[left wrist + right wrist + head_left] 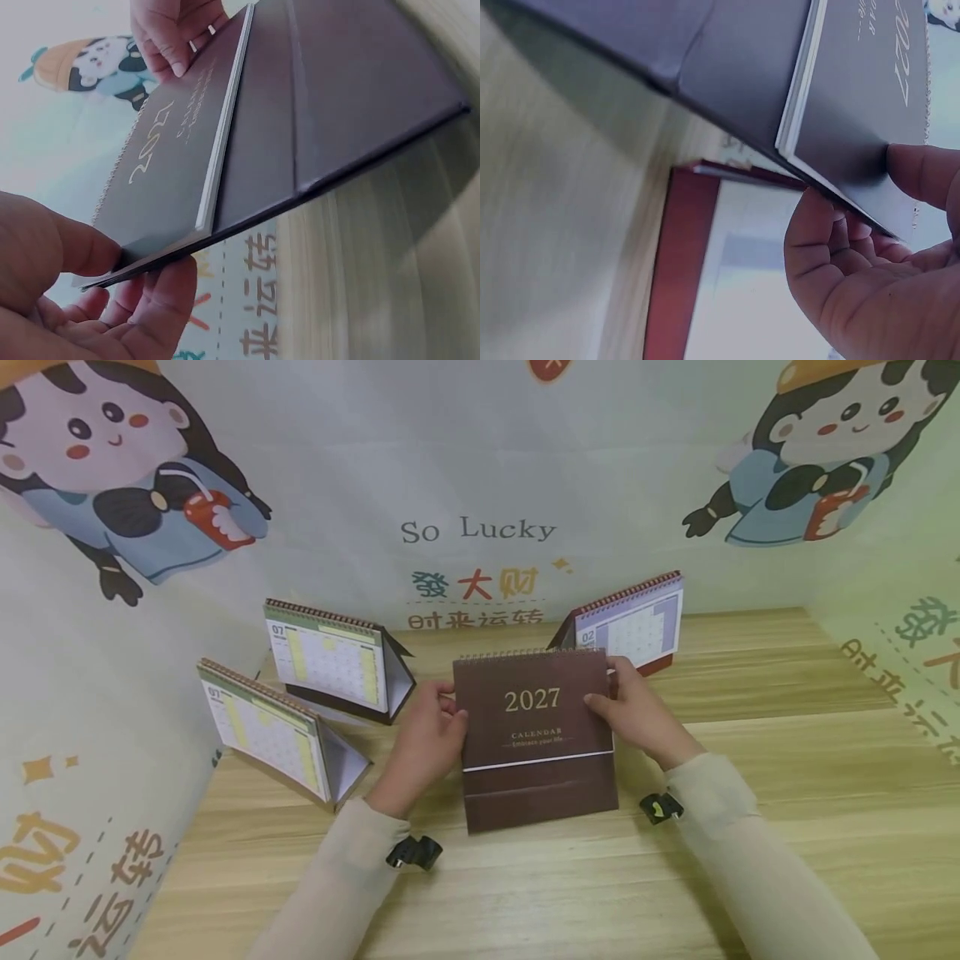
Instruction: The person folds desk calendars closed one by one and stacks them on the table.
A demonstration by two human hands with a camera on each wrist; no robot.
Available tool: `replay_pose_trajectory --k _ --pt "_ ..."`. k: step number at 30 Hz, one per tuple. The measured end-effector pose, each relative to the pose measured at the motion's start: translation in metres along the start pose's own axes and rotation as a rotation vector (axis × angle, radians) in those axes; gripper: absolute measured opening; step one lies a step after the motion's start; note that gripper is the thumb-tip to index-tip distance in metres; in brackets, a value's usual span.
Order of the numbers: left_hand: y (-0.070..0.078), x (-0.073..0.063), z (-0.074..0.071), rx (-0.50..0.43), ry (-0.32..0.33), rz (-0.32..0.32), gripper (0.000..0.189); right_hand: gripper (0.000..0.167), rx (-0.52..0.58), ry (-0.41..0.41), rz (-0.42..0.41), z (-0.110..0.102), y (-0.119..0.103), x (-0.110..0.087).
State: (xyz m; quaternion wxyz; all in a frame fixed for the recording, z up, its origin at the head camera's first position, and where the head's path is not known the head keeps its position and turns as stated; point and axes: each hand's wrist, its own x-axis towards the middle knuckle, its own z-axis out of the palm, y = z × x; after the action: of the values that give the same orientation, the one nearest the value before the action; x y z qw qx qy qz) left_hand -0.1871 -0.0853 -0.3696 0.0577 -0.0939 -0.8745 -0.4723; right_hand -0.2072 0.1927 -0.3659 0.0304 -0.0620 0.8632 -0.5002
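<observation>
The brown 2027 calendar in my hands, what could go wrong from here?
The left grip and right grip pinch the brown 2027 calendar only near its upper side edges, so its unheld lower part might swing.
The right grip could bump the purple-page calendar close behind it.
Moving left might knock the rear green-topped calendar.

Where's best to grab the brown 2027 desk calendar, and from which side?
Probably by the two side edges of the brown 2027 desk calendar, just below its spiral binding, one hand from each side. Those edges are thin and exposed, suiting a pinch, thumb in front, as the left hand and right hand do.
</observation>
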Motion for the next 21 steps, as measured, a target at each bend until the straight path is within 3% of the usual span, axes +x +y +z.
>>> replay_pose_trajectory --k 9,21 --pt "0.021 0.0 0.02 -0.032 -0.011 0.071 0.032 0.054 0.008 0.047 0.001 -0.029 -0.001 -0.013" --pt "0.044 0.01 0.072 -0.166 -0.09 0.032 0.031 0.057 -0.05 0.042 0.041 -0.079 0.018 -0.027"
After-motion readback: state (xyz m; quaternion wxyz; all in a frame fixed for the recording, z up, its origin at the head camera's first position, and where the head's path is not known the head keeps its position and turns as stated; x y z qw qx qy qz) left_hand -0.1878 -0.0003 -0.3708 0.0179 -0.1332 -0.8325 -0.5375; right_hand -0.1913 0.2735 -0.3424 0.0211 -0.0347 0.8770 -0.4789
